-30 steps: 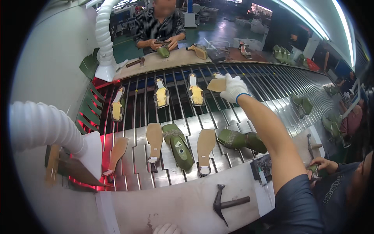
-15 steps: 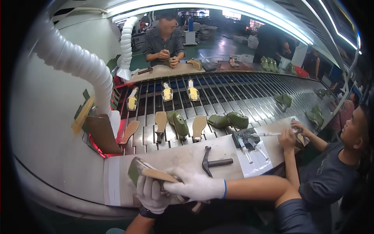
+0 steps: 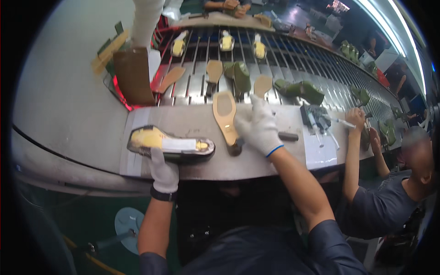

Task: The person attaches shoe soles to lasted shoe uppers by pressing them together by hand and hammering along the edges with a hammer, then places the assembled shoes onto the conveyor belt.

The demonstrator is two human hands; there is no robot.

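Observation:
In my gloved left hand is a lasted shoe upper, bottom side up, with yellow filler and a white strip along it. My fingers grip its near side at mid-length; part of them is hidden beneath. A tan heeled shoe sole is just right of the upper, its dark heel toward me. My gloved right hand is beside that sole, fingers spread and pointing away from me. Its thumb is close to the sole's edge; whether they touch I cannot tell. Under this hand a hammer shows only its handle end.
Several tan soles and green shoes on lasts rest on the slatted conveyor. Syringes lie on a white sheet at right, near a co-worker's hand. A brown panel hangs at left below a white hose.
The shoe and sole, together in my hands before, are now apart. My left hand has turned the upper bottom up; my right hand has moved away to the right. The view has tilted down.

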